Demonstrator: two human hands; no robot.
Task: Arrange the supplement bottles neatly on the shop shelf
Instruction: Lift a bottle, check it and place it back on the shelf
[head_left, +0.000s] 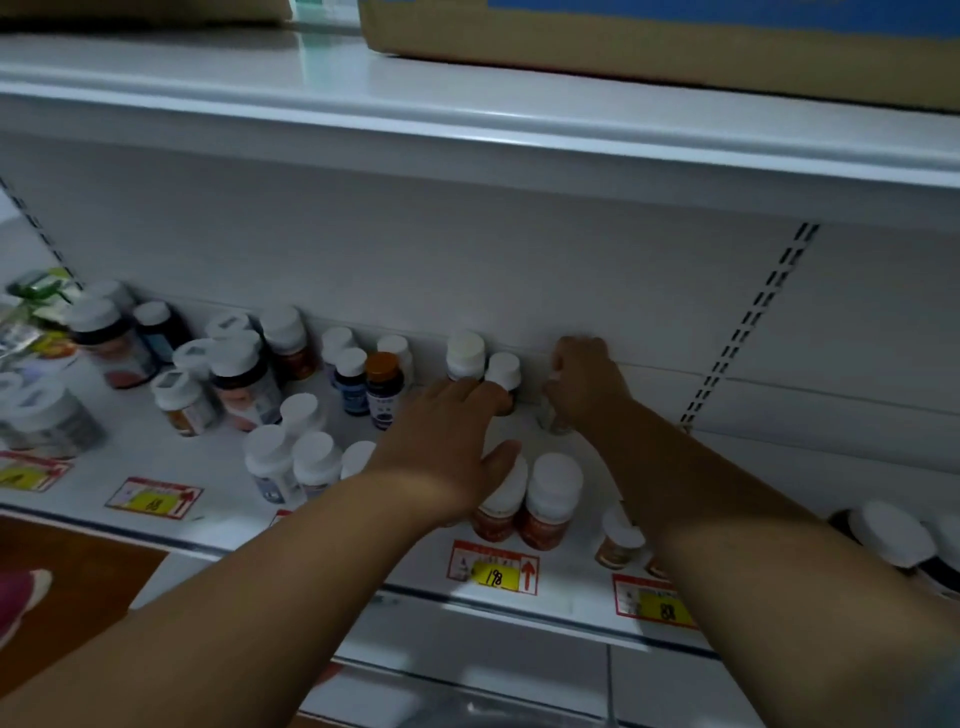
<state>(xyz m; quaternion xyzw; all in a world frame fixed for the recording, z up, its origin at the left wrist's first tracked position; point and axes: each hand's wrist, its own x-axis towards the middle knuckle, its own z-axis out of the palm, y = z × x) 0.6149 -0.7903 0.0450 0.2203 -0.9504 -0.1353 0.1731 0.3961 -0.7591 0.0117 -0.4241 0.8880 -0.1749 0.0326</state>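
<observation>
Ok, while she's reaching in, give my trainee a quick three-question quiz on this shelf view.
1. True or false: the right hand grips a bottle near the back wall of the shelf.
2. What colour is the cap of the one bottle that differs from the white-capped ones?
A) blue B) orange C) green
3. What sits on the upper shelf at top right?

Key: 1 true; 2 B; 3 a cardboard box.

Two bare, sleeveless forearms (249, 613); pink shoe (21, 597).
</observation>
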